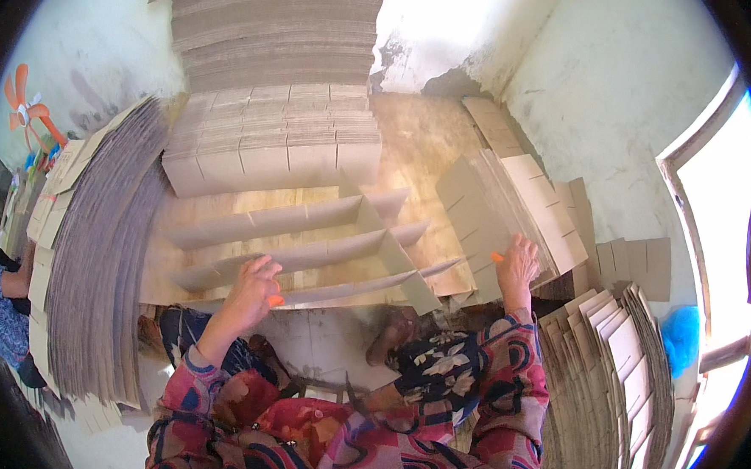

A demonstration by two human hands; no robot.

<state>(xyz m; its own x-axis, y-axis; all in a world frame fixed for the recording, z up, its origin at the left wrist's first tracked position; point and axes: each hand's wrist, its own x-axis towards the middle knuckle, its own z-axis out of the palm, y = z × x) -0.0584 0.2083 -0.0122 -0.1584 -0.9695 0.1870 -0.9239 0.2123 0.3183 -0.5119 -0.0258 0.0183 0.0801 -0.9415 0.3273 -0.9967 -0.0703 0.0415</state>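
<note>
Three long slotted cardboard strips stand on edge on a wooden board, joined to a crossing cardboard strip at their right. My left hand is closed at the left end of the nearest long strip; an orange cover shows on its thumb. To the right, my right hand rests over the near end of a stack of slotted cardboard strips. Its fingers are bent and its thumb, also with an orange cover, is apart from them. No piece shows between them.
Behind the joined strips lies a block of cardboard strips, with a tall cardboard pile beyond. Stacks curve along the left; more slotted pieces lean at lower right. An orange fan stands far left, near another person's arm.
</note>
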